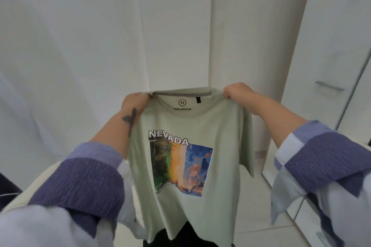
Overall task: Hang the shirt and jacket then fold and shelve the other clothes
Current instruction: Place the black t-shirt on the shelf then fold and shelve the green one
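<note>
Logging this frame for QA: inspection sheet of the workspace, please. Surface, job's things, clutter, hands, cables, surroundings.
Surface: no work surface seen; pale tiled floor below.
Job's things: pale green T-shirt held up by the shoulders, print and NEVADA lettering facing the camera, hanging free and unfolded. No hanger, jacket or shelf in view.
Clutter: dark fabric below the shirt's hem; cream item at lower left, cannot tell what it is.
Hands: left hand grips the shirt's left shoulder; right hand pinches the right shoulder.
Cables: nothing seen.
Surroundings: white wardrobe doors ahead; metal handle on the right door.
</note>
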